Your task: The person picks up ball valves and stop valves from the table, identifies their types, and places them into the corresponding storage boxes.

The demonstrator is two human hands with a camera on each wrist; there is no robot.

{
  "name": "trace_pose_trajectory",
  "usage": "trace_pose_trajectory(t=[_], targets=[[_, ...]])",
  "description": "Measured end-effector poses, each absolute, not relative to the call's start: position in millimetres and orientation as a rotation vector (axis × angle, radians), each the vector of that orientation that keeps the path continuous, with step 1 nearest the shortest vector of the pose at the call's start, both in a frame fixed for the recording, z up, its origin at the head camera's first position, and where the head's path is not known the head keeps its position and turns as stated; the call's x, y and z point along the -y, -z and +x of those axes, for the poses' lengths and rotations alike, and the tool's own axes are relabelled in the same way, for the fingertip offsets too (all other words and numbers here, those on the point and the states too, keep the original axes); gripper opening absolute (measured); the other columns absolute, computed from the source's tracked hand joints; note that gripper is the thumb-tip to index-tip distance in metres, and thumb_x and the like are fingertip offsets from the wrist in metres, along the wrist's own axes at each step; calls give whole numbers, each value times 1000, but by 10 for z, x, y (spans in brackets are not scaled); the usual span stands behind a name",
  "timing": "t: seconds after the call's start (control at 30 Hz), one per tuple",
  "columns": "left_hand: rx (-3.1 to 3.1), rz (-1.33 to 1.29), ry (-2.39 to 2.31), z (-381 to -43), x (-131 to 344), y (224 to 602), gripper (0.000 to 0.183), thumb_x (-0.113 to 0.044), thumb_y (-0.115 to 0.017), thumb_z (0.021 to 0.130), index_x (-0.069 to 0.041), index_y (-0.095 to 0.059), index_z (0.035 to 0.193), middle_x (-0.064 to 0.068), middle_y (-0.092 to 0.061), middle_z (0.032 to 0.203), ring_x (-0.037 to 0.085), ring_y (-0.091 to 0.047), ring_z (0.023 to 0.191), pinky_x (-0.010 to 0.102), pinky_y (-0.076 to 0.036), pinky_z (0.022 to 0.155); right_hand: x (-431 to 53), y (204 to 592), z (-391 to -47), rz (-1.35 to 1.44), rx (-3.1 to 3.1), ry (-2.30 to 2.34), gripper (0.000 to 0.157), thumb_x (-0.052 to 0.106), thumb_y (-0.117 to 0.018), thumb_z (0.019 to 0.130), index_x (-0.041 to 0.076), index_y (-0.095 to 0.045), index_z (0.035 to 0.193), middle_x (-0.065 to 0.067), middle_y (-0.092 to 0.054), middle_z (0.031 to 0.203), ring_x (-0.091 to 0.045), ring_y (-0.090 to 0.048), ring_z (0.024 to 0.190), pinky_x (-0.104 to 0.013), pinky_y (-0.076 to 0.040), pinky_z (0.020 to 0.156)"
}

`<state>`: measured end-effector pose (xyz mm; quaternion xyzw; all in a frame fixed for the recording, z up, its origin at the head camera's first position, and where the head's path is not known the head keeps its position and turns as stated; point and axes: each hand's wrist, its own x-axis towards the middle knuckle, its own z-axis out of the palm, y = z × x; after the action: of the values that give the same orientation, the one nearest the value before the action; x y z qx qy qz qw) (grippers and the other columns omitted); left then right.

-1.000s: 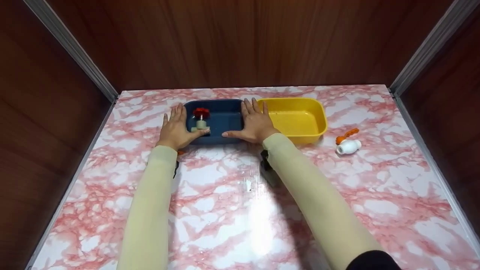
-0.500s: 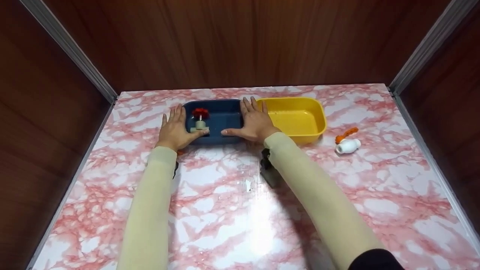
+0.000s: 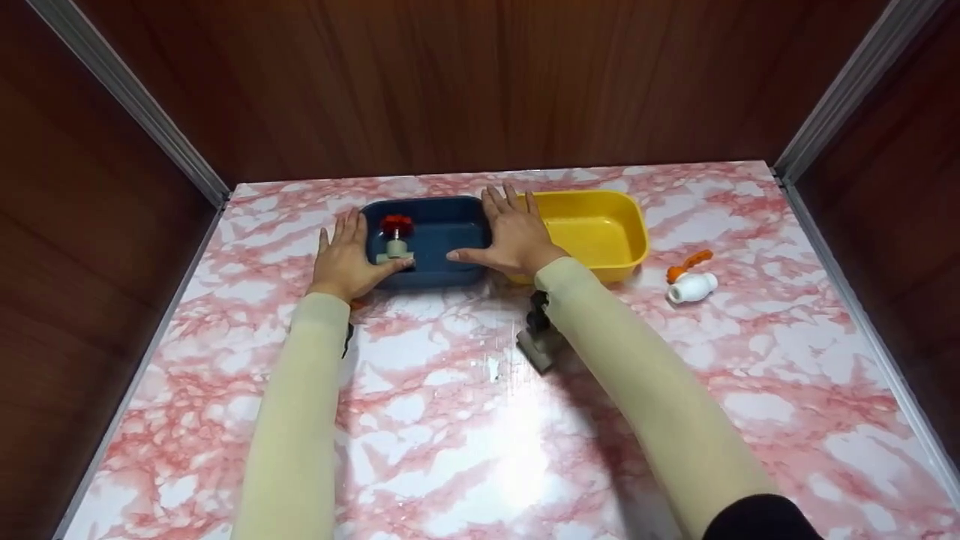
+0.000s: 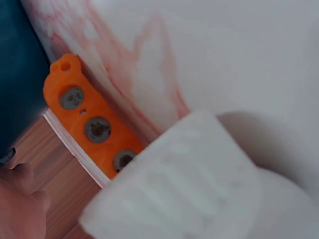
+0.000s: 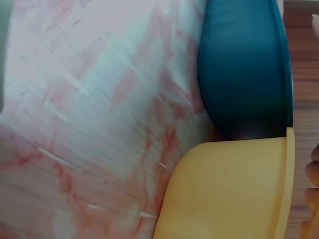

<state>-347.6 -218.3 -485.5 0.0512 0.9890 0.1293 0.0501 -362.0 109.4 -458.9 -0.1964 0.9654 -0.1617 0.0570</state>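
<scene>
My left hand [image 3: 341,259] rests with spread, straight fingers on the left side of a blue bin [image 3: 439,279], its thumb over the front rim. In the bin stands a valve with a red handwheel [image 3: 396,225] and a grey body, close to the left thumb. At the bin's right end lies my right hand [image 3: 517,232], fingers straight, over the rims where the blue bin meets a yellow bin [image 3: 634,259]. Its thumb reaches left over the blue bin. In the left wrist view, a white ball valve [image 4: 184,184] with an orange handle [image 4: 84,114] lies by the blue bin.
To the right of the yellow bin lies another white ball valve [image 3: 694,287] with an orange handle [image 3: 697,260]. A grey valve [image 3: 536,351] with a black handle is partly hidden beneath the right forearm. Dark wooden panels [image 3: 480,90] enclose the marbled table [image 3: 435,420].
My right hand has shifted slightly away from me, its thumb now farther from the front rim, and more of the grey valve shows. The left hand stays at the blue bin.
</scene>
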Motion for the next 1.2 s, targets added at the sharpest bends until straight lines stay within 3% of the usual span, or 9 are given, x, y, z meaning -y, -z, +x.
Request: trace_pose_trajectory(t=[0.23, 0.6, 1.07, 1.2], targets=[[-3012, 146, -406, -3487, 2189, 4870, 146, -102, -56, 92, 1, -10, 184, 22, -3, 197, 44, -3, 185, 72, 2, 148, -1111, 4523, -3579, -623, -2926, 496, 135, 100, -53, 93, 15, -7, 188, -9, -7, 199, -36, 0, 187, -63, 8, 151], [-3016, 143, -424, -3497, 2185, 4890, 143, -99, -59, 94, 0, -10, 184, 22, -4, 197, 44, -2, 185, 72, 3, 148, -1169, 4454, -3485, -672, -2962, 553, 131, 100, -53, 93, 15, -21, 187, -9, -24, 196, -36, -16, 185, -57, -3, 153], [-3015, 154, -415, -3472, 2184, 4878, 141, -96, -60, 95, 1, -9, 184, 22, -3, 197, 44, -3, 185, 72, 0, 149, -1224, 4482, -3365, -742, -2971, 519, 129, 96, -56, 94, 10, -26, 185, -11, -28, 194, -36, -21, 184, -60, -6, 152], [-3021, 160, -414, -3471, 2185, 4875, 142, -98, -59, 95, 1, -9, 184, 22, -4, 197, 45, -3, 185, 72, -1, 149, -1266, 4476, -3276, -776, -2986, 592, 124, 94, -60, 95, 10, -36, 182, -12, -39, 190, -38, -32, 180, -62, -15, 151]])
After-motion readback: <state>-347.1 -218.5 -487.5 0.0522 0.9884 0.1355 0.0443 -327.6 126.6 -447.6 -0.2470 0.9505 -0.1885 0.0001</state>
